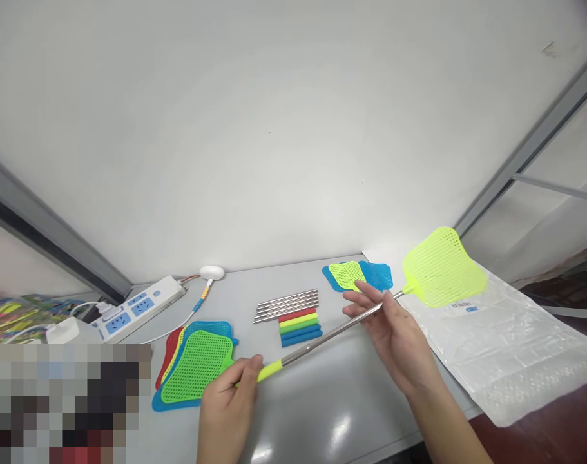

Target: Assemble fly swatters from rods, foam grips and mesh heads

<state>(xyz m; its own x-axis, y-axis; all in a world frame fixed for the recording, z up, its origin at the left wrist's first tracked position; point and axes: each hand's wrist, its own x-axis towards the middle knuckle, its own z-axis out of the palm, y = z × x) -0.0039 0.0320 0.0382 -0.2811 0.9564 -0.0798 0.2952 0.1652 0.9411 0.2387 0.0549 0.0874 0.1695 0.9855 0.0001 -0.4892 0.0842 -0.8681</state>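
Note:
A yellow-green fly swatter point(442, 267) slants across the view, its mesh head up at the right. My left hand point(230, 399) is closed round the yellow handle point(270, 370) at its lower end. Between the thumb and fingers of my right hand point(397, 338) runs the metal rod point(322, 339), close below the head; the other fingers are stretched out. Beyond the rod lie several loose metal rods point(287, 305) and a row of coloured handle sleeves point(299, 327). A stack of mesh swatter heads point(196, 364), green on top, is beside my left hand.
More swatter heads point(347, 276), blue and yellow, lie near the wall. A clear plastic bag point(506, 348) covers the table's right end. To the left stand a power strip point(141, 306) with plugs and cables, a white device point(211, 272) and packaged colourful items point(20, 312).

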